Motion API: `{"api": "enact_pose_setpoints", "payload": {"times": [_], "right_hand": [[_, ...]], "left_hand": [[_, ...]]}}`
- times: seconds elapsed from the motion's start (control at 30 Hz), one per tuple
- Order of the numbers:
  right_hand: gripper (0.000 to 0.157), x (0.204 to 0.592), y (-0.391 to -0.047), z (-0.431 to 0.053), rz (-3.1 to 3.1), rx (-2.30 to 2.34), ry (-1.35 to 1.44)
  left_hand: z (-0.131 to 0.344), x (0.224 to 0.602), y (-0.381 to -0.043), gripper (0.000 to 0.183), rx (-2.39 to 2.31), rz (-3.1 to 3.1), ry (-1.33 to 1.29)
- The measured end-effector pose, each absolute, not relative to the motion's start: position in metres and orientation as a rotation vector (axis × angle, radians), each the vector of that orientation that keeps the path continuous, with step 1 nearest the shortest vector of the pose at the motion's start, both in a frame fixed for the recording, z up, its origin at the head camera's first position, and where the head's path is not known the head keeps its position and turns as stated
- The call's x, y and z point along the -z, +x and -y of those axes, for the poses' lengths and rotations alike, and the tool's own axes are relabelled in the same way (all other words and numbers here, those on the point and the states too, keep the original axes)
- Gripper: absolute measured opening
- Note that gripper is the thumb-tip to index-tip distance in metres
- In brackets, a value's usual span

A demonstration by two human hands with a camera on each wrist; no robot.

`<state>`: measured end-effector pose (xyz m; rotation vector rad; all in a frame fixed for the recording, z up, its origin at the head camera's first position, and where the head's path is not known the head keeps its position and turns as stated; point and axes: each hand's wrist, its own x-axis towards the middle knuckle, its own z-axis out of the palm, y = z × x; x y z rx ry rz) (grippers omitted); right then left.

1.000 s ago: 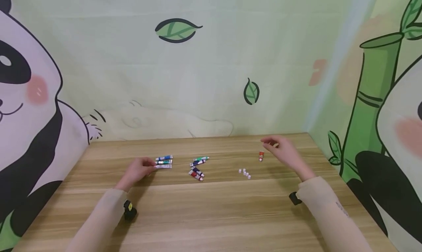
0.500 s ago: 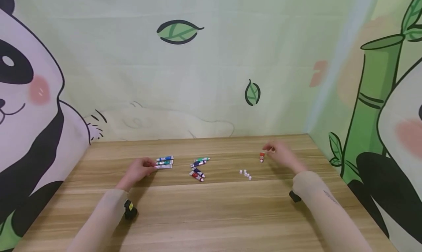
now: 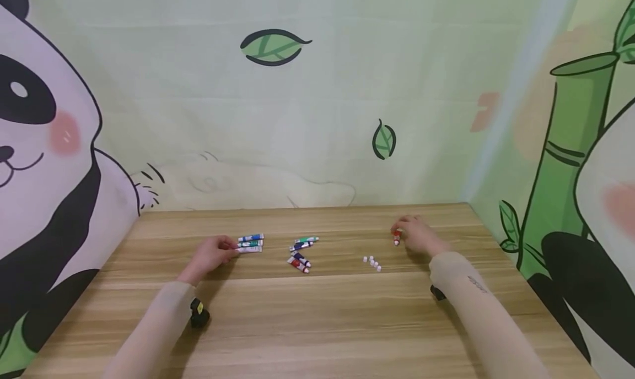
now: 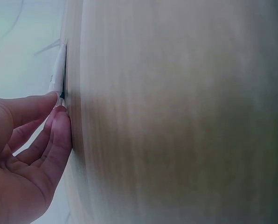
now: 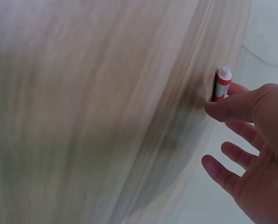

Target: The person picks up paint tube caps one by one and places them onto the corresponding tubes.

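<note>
My left hand (image 3: 213,252) pinches the near end of a white paint tube (image 3: 251,249) between thumb and fingers. This tube (image 4: 58,70) lies on the table, pointing away from the hand in the left wrist view. Beside it lie a green paint tube (image 3: 250,243) and a blue one (image 3: 251,237), in a row. At the right, my right hand (image 3: 416,236) holds a small red paint tube (image 3: 397,241) with thumb and index finger, its white-tipped end (image 5: 225,73) facing out. The other fingers of that hand are spread.
Mid-table lie a green-and-white tube (image 3: 306,239), two dark blue ones (image 3: 301,247) and a red one (image 3: 298,265). Several small white cap-like pieces (image 3: 372,262) are to their right. A printed cloth backdrop (image 3: 317,120) stands behind the wooden table (image 3: 317,324).
My right hand has come down from above the red tube and taken hold of it. The left hand stays at the white tube. The head view has shifted slightly.
</note>
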<state>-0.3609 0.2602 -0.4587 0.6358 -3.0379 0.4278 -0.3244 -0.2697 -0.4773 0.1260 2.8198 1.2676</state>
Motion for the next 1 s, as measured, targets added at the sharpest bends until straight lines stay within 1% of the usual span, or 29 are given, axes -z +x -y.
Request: {"api": "enact_pose_setpoints", "payload": {"times": [0.1, 0.27, 0.7, 1.0], "right_hand": [[0.032, 0.460, -0.361, -0.260, 3.040, -0.420, 0.638], [0.022, 0.460, -0.361, -0.260, 3.017, -0.413, 0.665], [0.014, 0.462, -0.362, -0.266, 3.074, -0.492, 0.651], [0.011, 0.463, -0.357, -0.273, 3.082, -0.516, 0.643]], "left_hand": [[0.270, 0.478, -0.325, 0.013, -1.270, -2.820, 0.138], [0.271, 0.479, -0.326, 0.012, -1.275, -2.817, 0.137], [0.269, 0.477, -0.326, 0.010, -1.262, -2.801, 0.116], [0.268, 0.476, -0.325, 0.016, -1.291, -2.793, 0.116]]}}
